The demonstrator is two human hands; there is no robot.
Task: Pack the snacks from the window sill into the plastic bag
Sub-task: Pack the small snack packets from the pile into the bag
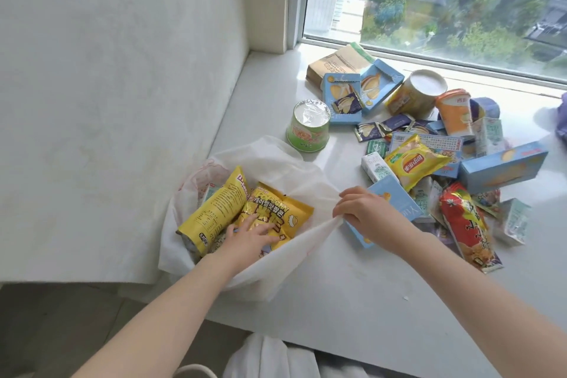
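1. Pressing down with fingers spread, my left hand lies inside the plastic bag on the popcorn packet, which sits beside a long yellow packet already in there.
2. My right hand pinches the bag's near rim between thumb and fingers, drawing the mouth open to the right.
3. The unpacked snacks lie heaped on the window sill, to the right of that hand and beyond it; the bag is on its left.
4. Nearest is a pale blue box, partly hidden under the right hand, its long axis running roughly away from me.
5. I judge the right hand far nearer the heap. The left is well apart from it, with the bag's wall between, so the right would have to drop the rim before it picks.
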